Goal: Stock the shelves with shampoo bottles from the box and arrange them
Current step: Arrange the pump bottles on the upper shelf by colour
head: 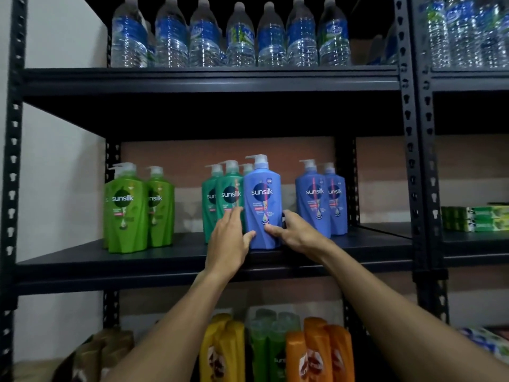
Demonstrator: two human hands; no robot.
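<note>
A blue Sunsilk pump bottle (262, 199) stands upright near the front edge of the middle shelf (170, 260). My left hand (228, 238) holds its lower left side, thumb on the front. My right hand (292, 230) grips its lower right side, thumb across the front. Teal-green pump bottles (228, 194) stand touching it on the left. Two more blue bottles (321, 197) stand apart on the right. Light green bottles (137, 208) stand at the shelf's left end. The box is out of view.
Water bottles (239, 37) line the top shelf. Yellow, green and orange bottles (275, 351) fill the shelf below. Green boxed goods (476, 219) sit in the neighbouring rack on the right. Black steel uprights (413, 161) frame the bay.
</note>
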